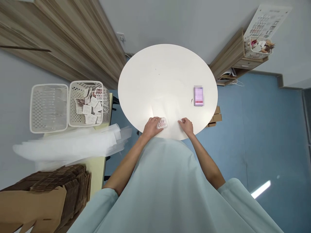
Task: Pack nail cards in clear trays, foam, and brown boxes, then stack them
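Head camera: I can see the left hand (pixel 152 127) holding a small clear pack (pixel 162 123) by its left side, with fingers above and thumb below. Pink bits (pixel 163 122) sit inside the pack, which is at the white table (pixel 167 77), close to the near edge. The right hand (pixel 187 125) is apart from it, with its fingertips bent close; I cannot tell if they pinch anything. Both arms cross the near edge, right by the pale blue shirt (pixel 170 181), so I have little room that way. Ahead of the hands I have lots of room, with smooth white top going up to the round far edge by the wall (pixel 157 22). A pink and purple thing (pixel 198 96) lies near the right edge, too blocky for me to read. Off to the left, a white basket (pixel 86 82) holds packs and white cards (pixel 91 118); their print is too small. High on the right, a poster (pixel 263 24) has marks too tiny to read.
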Action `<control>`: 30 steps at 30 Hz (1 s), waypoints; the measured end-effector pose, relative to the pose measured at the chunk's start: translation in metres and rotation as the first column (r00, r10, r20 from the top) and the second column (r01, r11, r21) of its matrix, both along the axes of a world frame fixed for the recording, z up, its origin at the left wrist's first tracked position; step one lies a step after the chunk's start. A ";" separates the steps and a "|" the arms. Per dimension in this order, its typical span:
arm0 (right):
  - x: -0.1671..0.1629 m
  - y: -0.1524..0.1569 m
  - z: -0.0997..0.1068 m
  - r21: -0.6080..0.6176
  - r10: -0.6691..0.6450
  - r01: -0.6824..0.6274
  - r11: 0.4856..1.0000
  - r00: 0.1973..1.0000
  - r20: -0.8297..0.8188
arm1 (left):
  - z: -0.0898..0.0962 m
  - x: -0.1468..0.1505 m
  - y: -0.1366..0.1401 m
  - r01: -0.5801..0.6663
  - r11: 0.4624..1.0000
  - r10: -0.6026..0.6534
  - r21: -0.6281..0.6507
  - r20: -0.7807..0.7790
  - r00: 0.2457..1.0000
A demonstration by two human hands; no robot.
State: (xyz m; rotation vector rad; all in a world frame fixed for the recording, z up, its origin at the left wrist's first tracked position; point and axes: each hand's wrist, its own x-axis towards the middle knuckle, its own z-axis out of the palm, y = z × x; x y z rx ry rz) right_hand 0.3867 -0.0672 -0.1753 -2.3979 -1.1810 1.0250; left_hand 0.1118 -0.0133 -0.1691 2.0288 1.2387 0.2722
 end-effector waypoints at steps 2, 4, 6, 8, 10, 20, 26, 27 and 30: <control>-0.001 -0.008 0.000 -0.007 -0.004 0.004 1.000 1.000 -0.006 | -0.004 0.019 -0.004 0.029 1.000 -0.030 -0.006 -0.042 0.999; -0.002 -0.013 0.001 -0.010 -0.008 0.008 1.000 1.000 -0.013 | -0.010 0.029 -0.008 0.041 0.999 -0.041 -0.007 -0.075 0.996; -0.004 -0.017 0.001 -0.010 -0.016 0.015 1.000 1.000 -0.024 | -0.017 0.031 -0.010 0.039 0.999 -0.039 -0.005 -0.084 0.996; -0.005 -0.020 0.003 -0.003 -0.023 0.023 1.000 0.999 -0.043 | -0.021 0.027 -0.013 0.033 0.999 -0.034 -0.006 -0.072 0.997; -0.006 -0.023 0.007 0.012 -0.029 0.030 0.999 0.998 -0.058 | -0.024 0.020 -0.014 0.032 0.999 -0.033 -0.012 -0.047 0.998; -0.037 -0.016 0.044 0.168 0.183 -0.169 0.971 0.981 -0.069 | -0.025 0.011 -0.016 0.030 0.999 -0.029 -0.037 0.033 0.999; -0.076 0.004 0.047 0.134 0.438 -0.427 0.894 0.896 -0.071 | -0.011 0.006 -0.025 -0.159 0.977 0.179 -0.141 0.143 0.973; -0.082 0.007 0.045 0.117 0.466 -0.456 0.882 0.882 -0.069 | -0.007 0.006 -0.026 -0.237 0.952 0.268 -0.195 0.149 0.952; -0.096 0.016 0.035 0.052 0.529 -0.526 0.849 0.846 -0.064 | 0.001 0.006 -0.026 -0.414 0.838 0.470 -0.355 0.087 0.878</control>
